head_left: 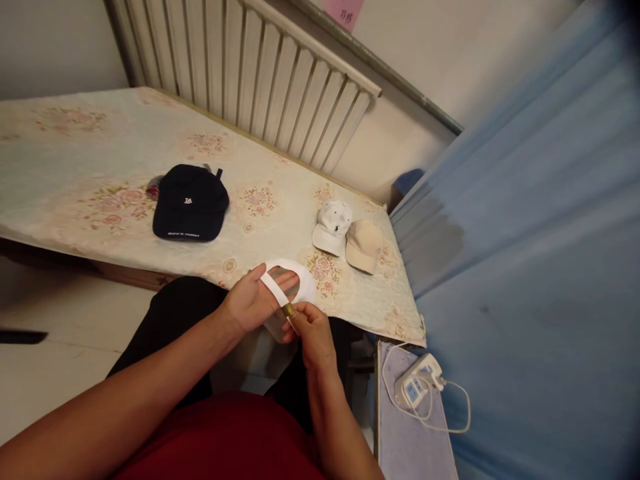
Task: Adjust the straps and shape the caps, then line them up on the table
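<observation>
A white baseball cap [304, 283] is held over my lap at the near edge of the table, its back opening and strap facing me. My left hand [253, 300] grips it from the left, thumb on the strap and fingers showing through the opening. At the brass-coloured buckle, my right hand [311, 330] pinches the strap end. A dark navy cap [191, 203] with a small white emblem lies to the left, brim towards me. Further right, a white cap [333, 227] with a small dark logo sits beside a beige cap [364, 245].
The caps lie on a table with a floral cover [270, 233]. A radiator [260, 80] runs behind it. Blue curtains [530, 253] hang at the right. On a low purple-topped stand [400, 447] rests a white power strip [419, 380] with a looped cable.
</observation>
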Available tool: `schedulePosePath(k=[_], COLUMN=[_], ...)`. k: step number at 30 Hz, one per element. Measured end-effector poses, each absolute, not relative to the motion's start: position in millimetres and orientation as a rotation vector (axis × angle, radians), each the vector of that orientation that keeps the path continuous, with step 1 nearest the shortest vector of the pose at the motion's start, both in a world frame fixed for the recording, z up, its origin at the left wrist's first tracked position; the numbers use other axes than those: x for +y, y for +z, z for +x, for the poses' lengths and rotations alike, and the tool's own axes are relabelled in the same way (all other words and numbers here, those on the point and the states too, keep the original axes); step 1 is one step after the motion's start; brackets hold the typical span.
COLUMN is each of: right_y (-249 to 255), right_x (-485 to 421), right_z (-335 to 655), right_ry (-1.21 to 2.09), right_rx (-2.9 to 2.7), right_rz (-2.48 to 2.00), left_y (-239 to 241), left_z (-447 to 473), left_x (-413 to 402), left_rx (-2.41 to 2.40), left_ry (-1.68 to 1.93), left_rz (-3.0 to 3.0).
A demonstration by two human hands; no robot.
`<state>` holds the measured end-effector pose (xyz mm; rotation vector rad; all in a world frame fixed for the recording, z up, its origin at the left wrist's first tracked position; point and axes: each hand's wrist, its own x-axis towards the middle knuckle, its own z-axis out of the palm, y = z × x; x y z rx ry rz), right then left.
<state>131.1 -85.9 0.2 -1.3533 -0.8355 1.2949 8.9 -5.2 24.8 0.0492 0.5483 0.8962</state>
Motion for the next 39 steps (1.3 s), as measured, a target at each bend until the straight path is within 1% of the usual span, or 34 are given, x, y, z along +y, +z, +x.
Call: schedulePosePath(k=[12, 19, 39], right_y=[-2.6, -4.0, -8.6], right_x=[-89.3, -89.9, -88.7], right_z=[129.4, 131.7, 125.8], right_ry=[1.283, 1.303, 1.262], right_rx=[-0.898, -0.945, -0.845], right_rz=[-1.341, -1.243, -1.320], left_y=[24.8, 23.9, 21.9], left_z=[8.5, 7.5, 7.5], left_x=[-6.3, -5.6, -4.7], left_rx=[0.568, 0.552, 0.580], left_ry=[0.917, 0.906, 0.898], left_rz=[0.063, 0.059, 0.072])
